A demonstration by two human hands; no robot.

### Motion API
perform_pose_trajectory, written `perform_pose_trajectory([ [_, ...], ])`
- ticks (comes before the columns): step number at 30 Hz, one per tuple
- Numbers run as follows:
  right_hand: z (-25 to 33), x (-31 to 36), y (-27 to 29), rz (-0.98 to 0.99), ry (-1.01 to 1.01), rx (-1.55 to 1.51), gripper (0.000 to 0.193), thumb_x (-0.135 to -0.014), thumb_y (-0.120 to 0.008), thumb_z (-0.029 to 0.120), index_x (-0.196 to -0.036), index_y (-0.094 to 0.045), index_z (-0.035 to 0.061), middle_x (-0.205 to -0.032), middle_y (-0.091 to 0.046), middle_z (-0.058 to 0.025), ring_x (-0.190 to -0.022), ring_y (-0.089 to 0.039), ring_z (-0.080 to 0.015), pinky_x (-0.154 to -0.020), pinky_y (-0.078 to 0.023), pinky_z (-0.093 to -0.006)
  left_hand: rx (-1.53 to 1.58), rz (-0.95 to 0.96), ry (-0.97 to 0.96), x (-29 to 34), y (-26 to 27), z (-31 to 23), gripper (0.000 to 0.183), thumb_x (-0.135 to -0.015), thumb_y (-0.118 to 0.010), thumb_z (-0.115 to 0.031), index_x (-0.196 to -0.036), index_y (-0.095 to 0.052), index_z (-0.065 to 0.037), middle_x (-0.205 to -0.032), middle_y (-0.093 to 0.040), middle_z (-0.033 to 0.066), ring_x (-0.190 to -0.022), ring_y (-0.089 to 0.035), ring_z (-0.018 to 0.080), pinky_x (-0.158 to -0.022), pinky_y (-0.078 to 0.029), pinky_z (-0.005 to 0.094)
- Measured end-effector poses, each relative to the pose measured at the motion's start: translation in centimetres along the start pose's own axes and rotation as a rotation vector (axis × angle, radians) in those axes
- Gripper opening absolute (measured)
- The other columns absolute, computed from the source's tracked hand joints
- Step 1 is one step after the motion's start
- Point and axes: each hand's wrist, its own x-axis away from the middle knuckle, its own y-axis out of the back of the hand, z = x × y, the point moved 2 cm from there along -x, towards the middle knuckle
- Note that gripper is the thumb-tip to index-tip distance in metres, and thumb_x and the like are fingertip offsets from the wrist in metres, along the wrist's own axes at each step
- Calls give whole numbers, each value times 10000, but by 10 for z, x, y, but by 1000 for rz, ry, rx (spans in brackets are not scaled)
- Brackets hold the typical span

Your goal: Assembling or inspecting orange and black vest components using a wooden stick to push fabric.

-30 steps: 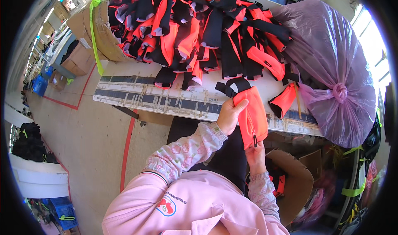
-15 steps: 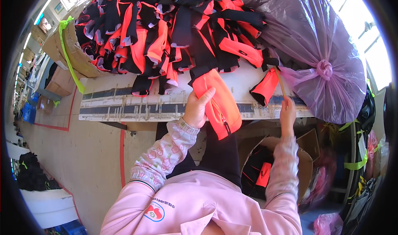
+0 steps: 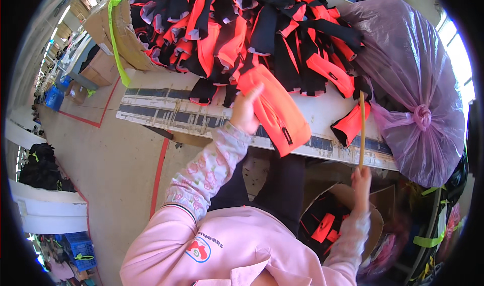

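My left hand [image 3: 246,109] is closed on a bright orange fabric pouch [image 3: 283,113] with a dark zipper pull near its lower end. It is held above the table's front edge. My right hand [image 3: 361,182] grips the lower end of a thin wooden stick [image 3: 362,135], which points away from me over the table edge. Beside the stick lies a small orange and black fabric piece [image 3: 351,125]. Farther back, a heap of orange and black fabric pieces [image 3: 217,41] covers much of the table, and the left hand's pouch overlaps its near side.
A large knotted purple plastic bag [image 3: 418,74] bulges over the table's right end. A cardboard box [image 3: 108,31] with a neon-yellow strap stands at the left. Below the worn white table [image 3: 171,112], an open carton [image 3: 380,205] holds more orange and black pieces.
My right hand has drawn back toward me, so more of the stick shows. My left hand still holds the pouch, now tilted a little more. The whole view has shifted.
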Motion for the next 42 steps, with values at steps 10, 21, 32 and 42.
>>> perform_pose_trajectory([
  [10,-44,170,-13,170,-34,160,378,-916,-488,226,-597,-492,25,-511,-425,20,-514,-370,-53,-467,-284,-250,122,49,104,-15,-3,10,295,-848,-599,-273,-1039,-554,-51,-994,-632,92,-890,-617,230,-804,-494,381],
  [21,-20,149,-16,264,151,297,361,-894,-515,217,-602,-481,7,-501,-416,-21,-491,-371,-71,-451,-298,-266,137,44,152,-4,-7,11,302,-849,-598,-274,-1028,-552,-36,-999,-630,102,-887,-618,226,-789,-503,373],
  [32,23,122,-85,272,257,246,346,-908,-501,225,-651,-497,-6,-502,-452,-45,-478,-434,-94,-452,-348,-275,-117,152,72,51,-33,77,185,-863,-594,-110,-1032,-575,-37,-958,-614,13,-857,-585,102,-785,-478,273],
  [42,24,126,-113,386,158,100,427,-924,-504,286,-609,-489,-1,-526,-434,-16,-525,-418,-72,-474,-338,-262,-190,78,-38,59,-24,69,161,-872,-580,-91,-1027,-578,-45,-963,-606,2,-862,-566,73,-784,-459,241],
])
